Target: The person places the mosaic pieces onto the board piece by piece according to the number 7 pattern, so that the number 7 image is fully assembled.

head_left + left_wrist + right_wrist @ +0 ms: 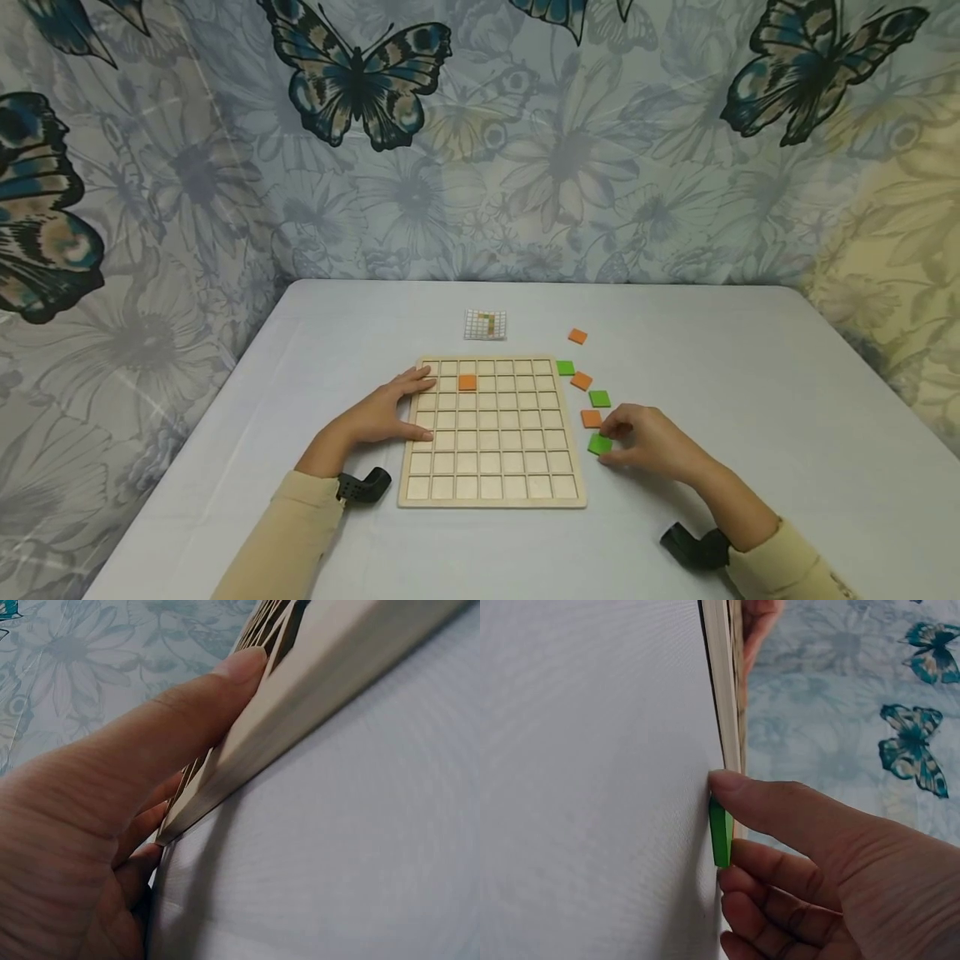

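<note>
A pale wooden grid board (491,504) lies flat on the white table, with one orange tile (467,382) in a cell of its second row. My left hand (386,410) rests on the board's left edge, thumb and fingers spread apart; in the left wrist view the straight thumb (187,697) lies over the wooden rim. To the right of the board, my right hand (652,442) pinches a green tile (599,444) between thumb and index finger. The right wrist view shows this green tile (720,834) edge-on at the table surface, the other fingers curled beneath.
Beyond the held tile, loose orange (591,419) and green (599,398) tiles run in a staggered line along the board's right side. A small card with a printed grid pattern (485,325) lies behind the board. A butterfly-print cloth (570,167) hangs behind the table.
</note>
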`<state>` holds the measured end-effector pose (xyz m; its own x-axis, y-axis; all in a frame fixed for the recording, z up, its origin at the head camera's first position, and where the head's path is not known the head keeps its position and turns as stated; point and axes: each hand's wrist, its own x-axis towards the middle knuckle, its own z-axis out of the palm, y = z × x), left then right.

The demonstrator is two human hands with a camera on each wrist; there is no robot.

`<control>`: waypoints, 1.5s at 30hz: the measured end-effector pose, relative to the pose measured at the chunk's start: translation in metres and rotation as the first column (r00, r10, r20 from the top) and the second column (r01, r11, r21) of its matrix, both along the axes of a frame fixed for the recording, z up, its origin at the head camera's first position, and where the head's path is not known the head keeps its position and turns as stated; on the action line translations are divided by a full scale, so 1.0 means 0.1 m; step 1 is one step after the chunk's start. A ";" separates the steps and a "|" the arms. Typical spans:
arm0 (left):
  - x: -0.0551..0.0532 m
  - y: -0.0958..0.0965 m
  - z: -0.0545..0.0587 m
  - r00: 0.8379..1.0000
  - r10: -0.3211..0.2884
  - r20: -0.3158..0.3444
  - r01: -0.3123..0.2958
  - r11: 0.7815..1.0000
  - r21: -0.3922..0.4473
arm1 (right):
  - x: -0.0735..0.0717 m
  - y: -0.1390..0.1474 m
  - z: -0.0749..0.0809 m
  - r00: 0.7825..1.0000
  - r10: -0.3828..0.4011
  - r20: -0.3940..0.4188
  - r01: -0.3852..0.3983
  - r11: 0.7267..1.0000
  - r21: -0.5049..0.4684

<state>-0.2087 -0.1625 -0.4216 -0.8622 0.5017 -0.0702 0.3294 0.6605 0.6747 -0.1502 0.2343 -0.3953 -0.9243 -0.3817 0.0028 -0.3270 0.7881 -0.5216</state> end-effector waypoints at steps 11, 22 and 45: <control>-0.01 -0.01 0.00 1.000 -0.007 -0.006 0.007 1.000 0.007 | -0.02 0.03 -0.02 1.000 0.000 0.017 0.000 1.000 0.001; 0.01 -0.02 0.00 1.000 -0.009 0.003 0.009 1.000 0.011 | -0.01 0.01 0.00 1.000 0.007 0.018 -0.007 1.000 0.010; 0.00 -0.04 -0.02 1.000 0.000 0.002 0.000 1.000 0.011 | -0.24 -0.24 0.22 0.990 0.127 -0.062 -0.130 0.990 -0.050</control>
<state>-0.2087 -0.1664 -0.4233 -0.8618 0.5029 -0.0662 0.3284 0.6528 0.6826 -0.1737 0.2104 -0.3733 -0.8651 -0.4954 0.0790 -0.4551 0.7088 -0.5389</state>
